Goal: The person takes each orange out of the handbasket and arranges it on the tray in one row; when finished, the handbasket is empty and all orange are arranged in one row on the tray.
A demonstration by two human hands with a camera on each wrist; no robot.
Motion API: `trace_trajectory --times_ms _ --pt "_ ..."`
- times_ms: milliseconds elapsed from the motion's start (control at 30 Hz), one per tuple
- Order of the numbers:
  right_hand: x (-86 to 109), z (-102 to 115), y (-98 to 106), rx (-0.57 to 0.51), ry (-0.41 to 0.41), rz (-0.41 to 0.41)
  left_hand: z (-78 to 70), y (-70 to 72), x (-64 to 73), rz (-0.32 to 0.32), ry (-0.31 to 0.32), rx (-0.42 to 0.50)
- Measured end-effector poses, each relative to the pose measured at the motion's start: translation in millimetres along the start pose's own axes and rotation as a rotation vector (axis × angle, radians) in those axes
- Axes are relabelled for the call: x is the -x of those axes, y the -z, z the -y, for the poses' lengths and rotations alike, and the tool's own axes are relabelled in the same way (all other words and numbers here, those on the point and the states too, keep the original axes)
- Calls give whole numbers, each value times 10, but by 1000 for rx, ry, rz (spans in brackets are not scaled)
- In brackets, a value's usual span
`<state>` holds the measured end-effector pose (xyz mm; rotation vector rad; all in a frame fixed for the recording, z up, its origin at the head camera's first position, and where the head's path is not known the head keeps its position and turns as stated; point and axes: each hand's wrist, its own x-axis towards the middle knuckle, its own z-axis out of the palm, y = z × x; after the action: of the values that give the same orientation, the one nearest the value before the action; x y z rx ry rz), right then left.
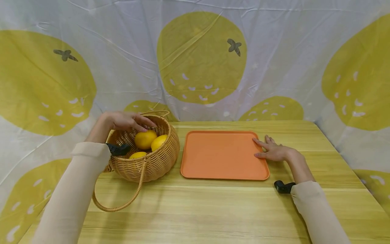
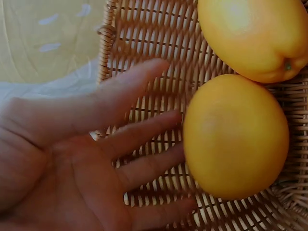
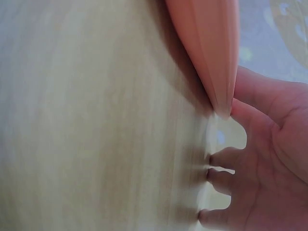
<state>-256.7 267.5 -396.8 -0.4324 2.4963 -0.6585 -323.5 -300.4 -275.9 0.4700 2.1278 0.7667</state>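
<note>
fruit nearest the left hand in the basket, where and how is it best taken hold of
I'd grip the fruit around its widest part, coming from above and left through the open basket: it is rounded, and a second fruit crowds its right side in the head view, so the left probably offers more room.

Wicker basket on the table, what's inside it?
Three yellow fruits show, the front one partly hidden by the near wall of the basket. Anything underneath them or tucked low behind that wall is covered, so I can't tell.
</note>
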Motion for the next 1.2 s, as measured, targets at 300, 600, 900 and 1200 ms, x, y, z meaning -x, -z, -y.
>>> trace_trajectory --times_ms 300,600,900,1200 --pt "-20 -24 -7 -20 -11 7 93 -28 -123 -8 53 -144" --pt "0 -6 2 -2 -9 2 115 -79 -193 101 94 -96" --pt "2 -17 0 7 -6 4 183 -77 -160 87 19 -216" --pt "-1 -17 4 0 -4 6 177 -101 -165 100 101 -107"
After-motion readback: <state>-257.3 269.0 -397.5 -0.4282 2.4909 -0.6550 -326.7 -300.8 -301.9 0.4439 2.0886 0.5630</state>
